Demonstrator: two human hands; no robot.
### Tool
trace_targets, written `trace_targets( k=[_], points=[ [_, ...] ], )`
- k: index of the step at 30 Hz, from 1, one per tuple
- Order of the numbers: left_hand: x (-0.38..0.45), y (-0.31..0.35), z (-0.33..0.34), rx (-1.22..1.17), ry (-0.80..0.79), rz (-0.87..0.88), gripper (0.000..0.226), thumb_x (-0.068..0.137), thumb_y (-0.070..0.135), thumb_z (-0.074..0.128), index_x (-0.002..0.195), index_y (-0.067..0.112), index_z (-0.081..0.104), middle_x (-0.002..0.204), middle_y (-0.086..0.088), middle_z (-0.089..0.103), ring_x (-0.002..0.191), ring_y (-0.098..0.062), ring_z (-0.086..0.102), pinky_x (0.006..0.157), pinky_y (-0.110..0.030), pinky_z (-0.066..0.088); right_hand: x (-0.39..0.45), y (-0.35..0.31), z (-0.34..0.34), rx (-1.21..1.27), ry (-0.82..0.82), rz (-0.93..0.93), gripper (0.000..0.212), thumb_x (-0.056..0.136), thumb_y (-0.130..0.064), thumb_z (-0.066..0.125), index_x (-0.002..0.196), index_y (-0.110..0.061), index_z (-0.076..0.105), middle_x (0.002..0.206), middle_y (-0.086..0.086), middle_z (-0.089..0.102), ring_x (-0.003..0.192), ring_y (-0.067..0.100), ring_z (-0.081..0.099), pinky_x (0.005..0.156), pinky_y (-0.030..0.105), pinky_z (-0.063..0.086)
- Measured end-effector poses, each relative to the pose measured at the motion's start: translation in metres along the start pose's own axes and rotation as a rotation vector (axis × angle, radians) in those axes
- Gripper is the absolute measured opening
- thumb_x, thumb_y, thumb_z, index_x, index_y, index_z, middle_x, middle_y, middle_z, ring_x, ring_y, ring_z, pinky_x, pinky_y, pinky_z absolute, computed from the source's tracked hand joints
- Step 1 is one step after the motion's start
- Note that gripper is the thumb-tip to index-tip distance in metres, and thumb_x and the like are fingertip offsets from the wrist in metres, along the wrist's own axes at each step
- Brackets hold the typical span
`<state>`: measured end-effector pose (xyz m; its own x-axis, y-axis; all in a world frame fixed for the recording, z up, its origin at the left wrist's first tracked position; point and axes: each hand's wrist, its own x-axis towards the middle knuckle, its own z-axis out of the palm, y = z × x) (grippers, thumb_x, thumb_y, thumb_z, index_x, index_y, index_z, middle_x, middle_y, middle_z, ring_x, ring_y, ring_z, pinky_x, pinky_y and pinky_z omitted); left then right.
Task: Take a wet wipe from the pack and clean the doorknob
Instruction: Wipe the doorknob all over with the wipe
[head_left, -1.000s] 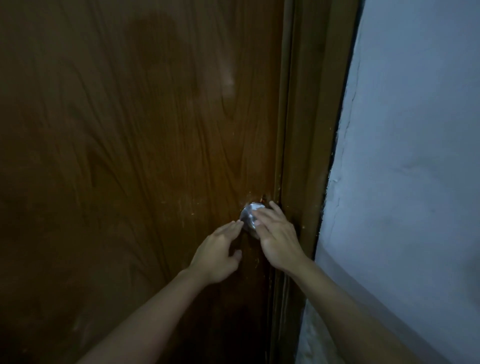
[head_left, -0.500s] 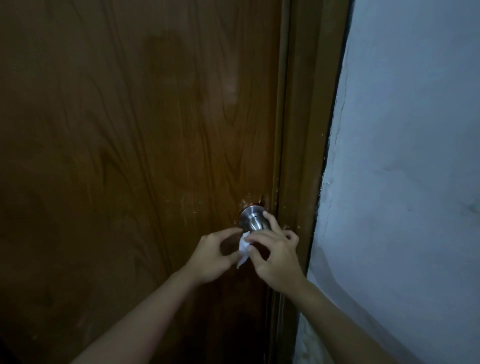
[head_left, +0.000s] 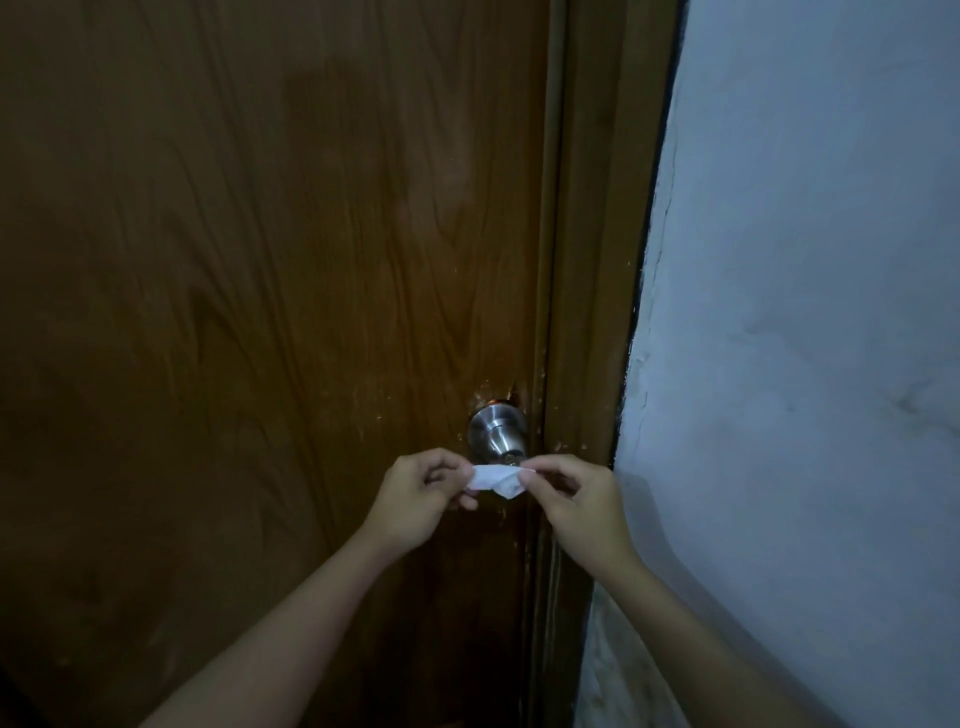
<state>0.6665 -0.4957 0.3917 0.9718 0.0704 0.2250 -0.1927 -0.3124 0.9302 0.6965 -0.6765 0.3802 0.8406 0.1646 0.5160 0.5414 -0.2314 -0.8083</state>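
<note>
Single head-worn view, wide-angle. Camera sits above and behind the two-handed grip, facing forward and slightly down at a closed wooden door (head_left: 260, 312). Close range: door fills the left and centre of frame, forearms enter from the bottom edge. Door frame (head_left: 592, 312) runs vertically just right of the grip; pale wall (head_left: 805, 312) beyond it. No second view to overlap.
</note>
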Motion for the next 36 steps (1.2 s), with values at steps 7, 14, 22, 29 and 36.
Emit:
trace_targets(
  k=[7, 14, 22, 29, 36],
  points=[
    [0.002, 0.009, 0.010, 0.096, 0.095, 0.014, 0.037, 0.097, 0.031, 0.037, 0.078, 0.012, 0.062, 0.059, 0.000, 0.056, 0.049, 0.004, 0.054, 0.057, -0.019, 0.040, 0.002, -0.006, 0.003, 0.291, -0.030, 0.241, 0.011, 0.089, -0.006, 0.054, 0.090, -0.010, 0.063, 0.091, -0.001, 0.067, 0.087, 0.010, 0.066, 0.065, 0.018, 0.056],
    [0.007, 0.014, 0.020, -0.013, 0.152, -0.049, 0.054, 0.095, 0.044, 0.029, 0.066, 0.009, 0.057, 0.057, -0.002, 0.053, 0.054, -0.012, 0.050, 0.051, -0.021, 0.039, 0.000, -0.007, 0.003, 0.510, -0.040, 0.406, 0.012, 0.089, -0.004, 0.050, 0.089, -0.001, 0.062, 0.085, 0.011, 0.066, 0.076, 0.017, 0.069, 0.064, 0.025, 0.058],
    [0.004, 0.003, 0.024, -0.186, 0.016, -0.213, 0.024, 0.083, 0.027, 0.064, 0.097, 0.008, 0.060, 0.095, -0.011, 0.071, 0.085, -0.020, 0.069, 0.072, -0.028, 0.055, -0.005, 0.003, 0.009, 0.557, -0.148, 0.529, 0.015, 0.086, -0.007, 0.059, 0.100, -0.003, 0.064, 0.097, 0.017, 0.070, 0.085, 0.023, 0.070, 0.068, 0.027, 0.057],
    [0.014, -0.010, 0.028, -0.378, 0.154, -0.644, 0.033, 0.085, 0.002, 0.058, 0.117, -0.005, 0.055, 0.114, -0.022, 0.064, 0.094, -0.029, 0.065, 0.064, -0.030, 0.055, 0.007, 0.014, 0.015, 0.735, -0.014, 0.974, 0.013, 0.092, -0.011, 0.050, 0.097, -0.002, 0.058, 0.090, 0.016, 0.066, 0.082, 0.025, 0.065, 0.066, 0.032, 0.053],
    [0.034, 0.014, 0.030, -0.629, 0.214, -0.682, 0.019, 0.093, 0.000, 0.042, 0.109, -0.004, 0.052, 0.094, -0.017, 0.063, 0.086, -0.026, 0.061, 0.081, -0.038, 0.050, 0.042, 0.001, 0.017, 0.786, 0.008, 0.876, 0.022, 0.091, -0.001, 0.047, 0.109, 0.001, 0.058, 0.106, 0.022, 0.066, 0.095, 0.030, 0.065, 0.087, 0.040, 0.053]
  ],
)
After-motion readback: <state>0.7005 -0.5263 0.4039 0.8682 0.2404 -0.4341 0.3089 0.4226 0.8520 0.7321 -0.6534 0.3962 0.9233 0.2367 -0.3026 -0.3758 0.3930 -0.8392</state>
